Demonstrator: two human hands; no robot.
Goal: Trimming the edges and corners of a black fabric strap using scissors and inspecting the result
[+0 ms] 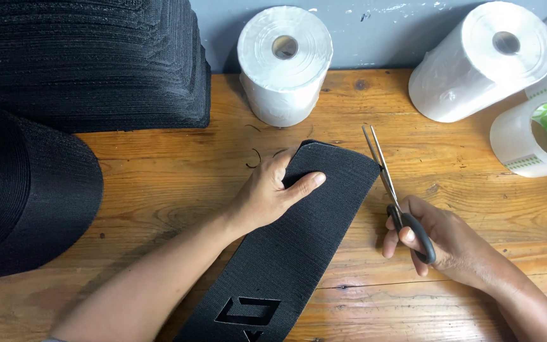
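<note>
A long black fabric strip (311, 234) with rounded far corners and cut-out shapes near its close end lies on the wooden table (159, 183). My left hand (270, 190) rests on the strip's far left part, thumb stretched across it, pressing it down. My right hand (438, 237) grips black-handled scissors (390, 183), blades nearly closed and pointing away, just right of the strip's edge.
A tall stack of black fabric pieces (90, 63) stands at the back left, with a big roll of black webbing (20, 196) in front of it. White plastic rolls (284, 60) (482, 60) and clear tape rolls (539, 136) sit at the back. Thread scraps (254, 158) lie near the strip.
</note>
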